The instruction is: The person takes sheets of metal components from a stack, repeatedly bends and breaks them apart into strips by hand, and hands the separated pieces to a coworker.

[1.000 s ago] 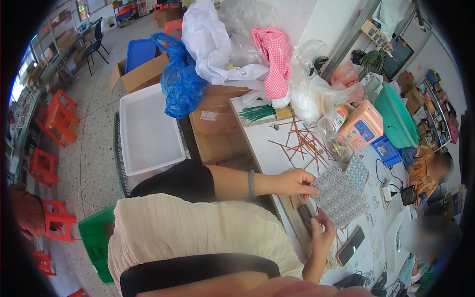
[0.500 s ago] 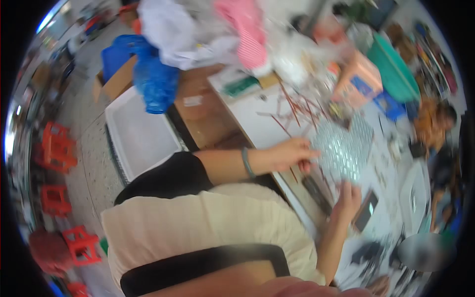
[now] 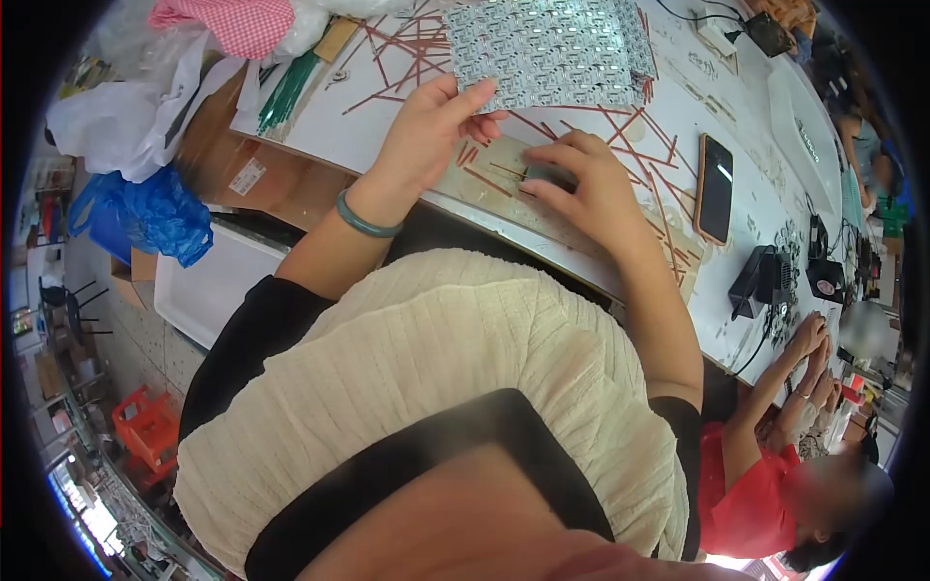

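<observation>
My left hand point(image 3: 436, 126) pinches the lower left corner of a silver panel point(image 3: 547, 53) covered in rows of small repeated shapes, like a sheet of little circuit boards. The thumb lies on top, and the panel's far edge leaves the view. More such panels seem to lie beneath its right side. My right hand point(image 3: 591, 189) is lower down, curled round a dark grey object point(image 3: 550, 177) on a beige board point(image 3: 489, 179); most of it is hidden by the fingers. Thin reddish-brown strips point(image 3: 668, 145) lie scattered around both hands.
A phone point(image 3: 715, 189) lies to the right, near a black box-shaped device point(image 3: 760, 281) with cables. A co-worker in a red top point(image 3: 751, 494) sits at lower right. Green strips point(image 3: 288, 95), white bags point(image 3: 136, 107) and a blue bag point(image 3: 160, 213) are on the left.
My view has turned and come nearer the table. My right hand has let go of the silver panel and moved down to the dark object; my left hand still holds the panel.
</observation>
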A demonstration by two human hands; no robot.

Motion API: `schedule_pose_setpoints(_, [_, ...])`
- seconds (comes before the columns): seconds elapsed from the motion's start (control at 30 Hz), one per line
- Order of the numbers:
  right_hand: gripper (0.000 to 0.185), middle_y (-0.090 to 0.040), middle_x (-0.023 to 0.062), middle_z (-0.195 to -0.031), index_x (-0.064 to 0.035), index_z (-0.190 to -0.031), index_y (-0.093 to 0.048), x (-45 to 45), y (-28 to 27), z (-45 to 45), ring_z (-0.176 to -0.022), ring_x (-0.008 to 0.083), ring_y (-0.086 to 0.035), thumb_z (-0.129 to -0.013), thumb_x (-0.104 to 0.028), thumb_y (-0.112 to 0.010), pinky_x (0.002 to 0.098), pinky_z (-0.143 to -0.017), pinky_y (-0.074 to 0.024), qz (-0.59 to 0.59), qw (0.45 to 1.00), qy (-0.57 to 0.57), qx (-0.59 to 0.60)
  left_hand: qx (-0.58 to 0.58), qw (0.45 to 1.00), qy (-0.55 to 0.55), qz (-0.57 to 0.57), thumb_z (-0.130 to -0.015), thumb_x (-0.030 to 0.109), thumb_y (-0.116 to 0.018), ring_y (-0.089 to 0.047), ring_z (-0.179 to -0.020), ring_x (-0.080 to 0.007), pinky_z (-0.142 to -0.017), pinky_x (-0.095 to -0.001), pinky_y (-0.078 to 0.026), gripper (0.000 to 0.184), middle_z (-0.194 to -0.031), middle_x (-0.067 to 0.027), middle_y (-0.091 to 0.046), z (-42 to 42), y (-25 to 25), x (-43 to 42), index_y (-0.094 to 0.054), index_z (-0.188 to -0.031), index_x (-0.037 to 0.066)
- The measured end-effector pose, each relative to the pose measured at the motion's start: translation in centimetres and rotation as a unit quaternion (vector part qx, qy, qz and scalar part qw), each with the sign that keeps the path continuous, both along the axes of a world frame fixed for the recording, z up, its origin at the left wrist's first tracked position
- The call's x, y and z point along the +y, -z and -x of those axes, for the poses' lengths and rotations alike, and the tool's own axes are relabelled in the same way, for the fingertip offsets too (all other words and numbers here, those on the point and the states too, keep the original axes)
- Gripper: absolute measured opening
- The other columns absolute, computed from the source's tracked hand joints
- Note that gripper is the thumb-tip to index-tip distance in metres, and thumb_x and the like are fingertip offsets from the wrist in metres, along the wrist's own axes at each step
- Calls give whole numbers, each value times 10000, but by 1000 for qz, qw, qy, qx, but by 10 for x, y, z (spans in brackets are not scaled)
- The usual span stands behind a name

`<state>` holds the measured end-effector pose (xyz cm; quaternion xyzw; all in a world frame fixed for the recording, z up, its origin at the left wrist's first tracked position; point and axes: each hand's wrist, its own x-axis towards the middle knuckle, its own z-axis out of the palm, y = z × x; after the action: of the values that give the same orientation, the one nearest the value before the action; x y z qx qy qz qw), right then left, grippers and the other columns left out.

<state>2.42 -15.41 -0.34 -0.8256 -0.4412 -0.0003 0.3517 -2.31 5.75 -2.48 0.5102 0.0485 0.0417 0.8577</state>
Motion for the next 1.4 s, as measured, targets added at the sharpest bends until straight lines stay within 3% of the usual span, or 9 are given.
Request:
schedule_pose_setpoints(0.27, [98, -617, 58, -792, -73, -795, -647, 24, -8, -2, -787, 269, -577, -716, -120, -680, 383, -722, -431, -70, 992, -14, -108, -38, 996, -64, -46, -888, 189, -603, -599, -692, -131, -632, -252, -469, 184, -860, -70, -646, 2, -10, 10, -602, -977, 28])
schedule_pose_setpoints(0.4, [253, -630, 129, -961, -48, -968, -648, 4, -9, -25, -901, 280, -592, -734, -131, -699, 365, -812, -446, -78, 978, 124, -147, -59, 993, -88, -47, -883, 224, -615, -600, -686, -115, -618, -246, -471, 226, -874, -70, -655, 6, -12, 19, -604, -974, 18])
schedule_pose_setpoints(0.5, [547, -585, 158, -1112, -20, -1225, -506, -8, -21, -20, -995, 261, -574, -731, -121, -715, 378, -872, -451, -203, 966, 153, 43, -77, 974, -144, -154, -870, 220, -623, -593, -649, -135, -612, -264, -462, 228, -827, -66, -645, 6, -11, 8, -600, -950, 8])
schedule_pose_setpoints(0.63, [857, -475, 189, -1263, -6, -1374, -305, 11, -29, 19, -1059, 278, -544, -691, -204, -782, 373, -915, -445, -346, 928, 66, 121, -212, 780, -205, -552, -793, 186, -672, -568, -632, -210, -612, -303, -445, 227, -724, -66, -588, 8, -38, -30, -603, -934, 23])
schedule_pose_setpoints(0.73, [652, -512, 146, -1231, 3, -1325, -358, 15, -14, 31, -1078, 233, -537, -798, -176, -697, 340, -910, -444, -407, 888, 116, 179, -372, 703, -189, -576, -727, 153, -717, -579, -760, -259, -683, -325, -460, 302, -848, -98, -596, -4, -34, -63, -605, -972, 16])
schedule_pose_setpoints(0.9, [348, -574, 98, -1147, -6, -1236, -449, -31, -15, 8, -1042, 174, -557, -900, -53, -525, 334, -885, -458, -561, 714, 200, 368, -427, 748, -92, -501, -754, 117, -685, -555, -808, -231, -709, -324, -444, 294, -917, -93, -568, -7, -40, -51, -597, -1022, 32])
schedule_pose_setpoints(1.07, [371, -568, 124, -1170, 25, -1258, -430, -59, -8, 20, -1043, 195, -575, -892, -18, -469, 341, -902, -462, -521, 739, 164, 395, -144, 969, -79, -187, -977, 285, -410, -496, -773, -112, -729, -260, -411, 301, -877, -42, -541, -12, -41, -33, -540, -1068, 30])
schedule_pose_setpoints(1.2, [367, -578, 127, -1154, 18, -1247, -447, -55, -6, 23, -1012, 191, -588, -885, -24, -491, 340, -868, -483, -487, 757, 173, 399, -29, 998, 58, -8, -992, 424, -316, -522, -801, -89, -713, -227, -425, 467, -927, -45, -573, -12, -40, -45, -534, -1056, 16])
schedule_pose_setpoints(1.4, [320, -629, 70, -1042, -13, -1125, -548, -54, 1, 24, -911, 133, -596, -822, -42, -645, 291, -829, -467, -448, 788, 174, 385, -132, 982, 55, -122, -993, 382, -359, -523, -904, -68, -803, -215, -431, 433, -1005, -19, -593, -6, -40, -60, -520, -1128, 4])
